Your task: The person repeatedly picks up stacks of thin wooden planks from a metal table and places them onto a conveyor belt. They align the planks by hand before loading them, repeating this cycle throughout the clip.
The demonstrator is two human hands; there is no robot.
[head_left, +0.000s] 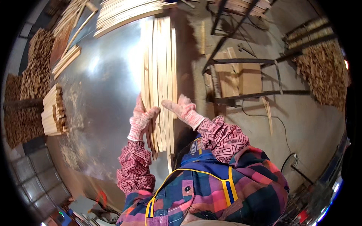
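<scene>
A bundle of long, pale wooden strips [160, 64] lies lengthwise in front of me along the right edge of a shiny metal table [102, 86]. Its near ends are uneven, and one strip reaches farther toward my body than the others. My left hand [141, 116], in a pinkish knitted glove, grips the bundle's left side with the thumb over the top. From the right side my gloved right hand [183, 109] holds the same strips, its thumb resting across their upper faces. The fingers below the strips are partly hidden.
More strips [126, 17] lie at the table's far end. A short stack [53, 113] and a few strips [68, 61] sit at its left. Sawdust covers part of the tabletop. A dark metal frame [243, 61] stands at right, with a cable [281, 122] on the floor.
</scene>
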